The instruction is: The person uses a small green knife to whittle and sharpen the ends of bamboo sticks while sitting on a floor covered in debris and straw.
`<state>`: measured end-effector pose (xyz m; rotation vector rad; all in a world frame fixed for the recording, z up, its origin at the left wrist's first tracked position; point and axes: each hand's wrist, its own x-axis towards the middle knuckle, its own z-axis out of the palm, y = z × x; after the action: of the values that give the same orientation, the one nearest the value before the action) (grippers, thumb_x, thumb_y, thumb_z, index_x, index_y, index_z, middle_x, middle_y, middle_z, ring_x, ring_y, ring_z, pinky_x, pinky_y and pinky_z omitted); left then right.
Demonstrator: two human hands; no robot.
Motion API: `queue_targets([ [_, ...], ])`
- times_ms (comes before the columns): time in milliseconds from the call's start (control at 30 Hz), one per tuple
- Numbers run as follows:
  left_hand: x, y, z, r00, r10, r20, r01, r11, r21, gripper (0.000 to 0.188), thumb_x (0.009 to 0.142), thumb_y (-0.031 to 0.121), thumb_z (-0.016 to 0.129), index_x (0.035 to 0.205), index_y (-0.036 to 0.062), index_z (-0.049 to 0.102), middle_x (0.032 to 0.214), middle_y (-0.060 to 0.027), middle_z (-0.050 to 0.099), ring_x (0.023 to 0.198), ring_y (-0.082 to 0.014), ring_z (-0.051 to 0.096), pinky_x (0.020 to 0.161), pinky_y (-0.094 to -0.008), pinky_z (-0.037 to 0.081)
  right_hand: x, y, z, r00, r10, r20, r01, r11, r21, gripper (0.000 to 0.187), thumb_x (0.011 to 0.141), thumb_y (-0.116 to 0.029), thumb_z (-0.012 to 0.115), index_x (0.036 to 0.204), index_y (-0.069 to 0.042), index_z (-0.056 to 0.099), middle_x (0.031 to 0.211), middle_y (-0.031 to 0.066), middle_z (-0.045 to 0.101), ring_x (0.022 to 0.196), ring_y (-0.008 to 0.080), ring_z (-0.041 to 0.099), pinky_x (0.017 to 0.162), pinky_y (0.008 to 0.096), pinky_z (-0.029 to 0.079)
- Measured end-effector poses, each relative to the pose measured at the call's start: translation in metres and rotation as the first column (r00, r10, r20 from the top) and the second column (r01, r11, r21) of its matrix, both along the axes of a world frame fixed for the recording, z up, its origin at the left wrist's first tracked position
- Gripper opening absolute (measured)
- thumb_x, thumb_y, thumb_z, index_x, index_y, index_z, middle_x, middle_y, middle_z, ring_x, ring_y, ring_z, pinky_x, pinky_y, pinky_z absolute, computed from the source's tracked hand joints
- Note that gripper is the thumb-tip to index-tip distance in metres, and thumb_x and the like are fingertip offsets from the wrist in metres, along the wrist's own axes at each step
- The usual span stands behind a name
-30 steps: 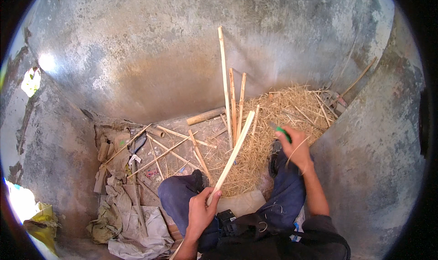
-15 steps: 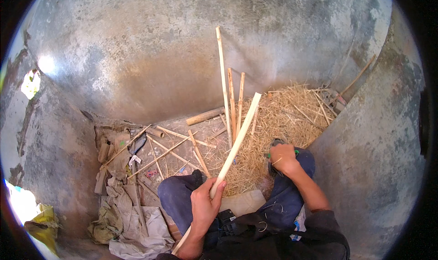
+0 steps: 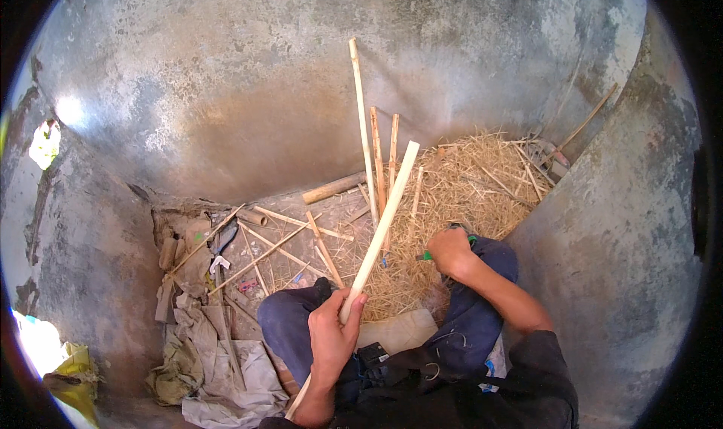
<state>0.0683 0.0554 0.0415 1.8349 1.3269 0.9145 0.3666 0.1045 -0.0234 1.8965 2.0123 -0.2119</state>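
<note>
My left hand (image 3: pixel 331 335) is closed around the lower part of a long, pale bamboo strip (image 3: pixel 384 219). The strip slants up and away to the right, and its lower end runs back along my forearm. Over my right knee, my right hand (image 3: pixel 450 253) forms a fist around a small green-handled tool (image 3: pixel 427 256). Only a bit of green and a short dark tip show beside the fingers, so its exact kind is hidden. The tool is apart from the strip, to its right.
Several bamboo sticks (image 3: pixel 360 120) lean on the concrete wall (image 3: pixel 248 90). Straw-like shavings (image 3: pixel 474 180) are heaped at the far right. Loose sticks (image 3: pixel 275 248) cross the floor at the left, near crumpled sacking (image 3: pixel 241 380). A short bamboo pole (image 3: pixel 331 189) lies along the wall.
My right hand has moved a little left, toward the strip, and more of the green tool shows. The strip's upper end has shifted slightly left and up in the view.
</note>
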Motion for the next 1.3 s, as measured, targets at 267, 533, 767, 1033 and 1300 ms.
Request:
queue_targets([
  [267,-0.008,-0.001,-0.006,1.000,0.000,0.029,0.001,1.000,-0.015,0.022,0.103,0.019,0.077,0.109,-0.0015,0.076,0.074,-0.0123,0.067,0.062,-0.0150,0.058,0.059,-0.0314,0.047,0.006,-0.006,0.060,0.834,-0.066,-0.548,0.413,0.733,0.540,0.033,0.101,-0.035,0.071,0.115,-0.005,0.072,0.084,0.0168,0.074,0.081,0.0390,0.075,0.070,0.0492,0.056],
  [533,-0.002,-0.003,-0.006,0.994,-0.039,0.106,0.047,0.996,-0.073,0.021,0.104,0.014,0.076,0.113,-0.0042,0.075,0.077,0.0011,0.065,0.074,-0.0024,0.053,0.063,-0.0229,0.045,-0.023,-0.051,0.067,0.610,0.361,-0.705,0.419,0.608,0.674,0.030,0.105,-0.034,0.068,0.110,-0.005,0.072,0.086,0.0161,0.071,0.070,0.0376,0.071,0.061,0.0450,0.053],
  [767,0.008,-0.011,-0.002,0.989,-0.072,0.125,0.071,0.997,0.020,0.020,0.101,0.017,0.079,0.110,-0.0008,0.077,0.075,-0.0161,0.068,0.060,-0.0161,0.062,0.058,-0.0326,0.049,-0.050,-0.058,0.063,0.613,0.530,-0.587,0.203,0.612,0.764,0.031,0.098,-0.035,0.078,0.104,-0.005,0.075,0.090,0.0115,0.076,0.072,0.0319,0.075,0.061,0.0408,0.058],
  [1033,0.009,-0.021,0.009,0.992,-0.082,0.095,0.084,0.996,-0.025,0.022,0.102,0.018,0.079,0.111,-0.0011,0.078,0.073,-0.0154,0.067,0.060,-0.0122,0.060,0.056,-0.0310,0.048,-0.039,-0.054,0.065,0.641,0.507,-0.576,0.266,0.558,0.786,0.030,0.096,-0.034,0.080,0.103,-0.005,0.076,0.088,0.0119,0.077,0.070,0.0315,0.075,0.060,0.0403,0.058],
  [1300,-0.001,-0.022,-0.008,0.990,-0.082,0.111,0.091,0.993,-0.076,0.022,0.102,0.019,0.079,0.111,-0.0007,0.078,0.067,-0.0130,0.063,0.055,-0.0095,0.052,0.052,-0.0300,0.043,-0.012,-0.040,0.065,0.691,0.474,-0.546,0.255,0.546,0.798,0.030,0.097,-0.034,0.078,0.103,-0.004,0.078,0.089,0.0136,0.078,0.073,0.0306,0.077,0.061,0.0401,0.058],
])
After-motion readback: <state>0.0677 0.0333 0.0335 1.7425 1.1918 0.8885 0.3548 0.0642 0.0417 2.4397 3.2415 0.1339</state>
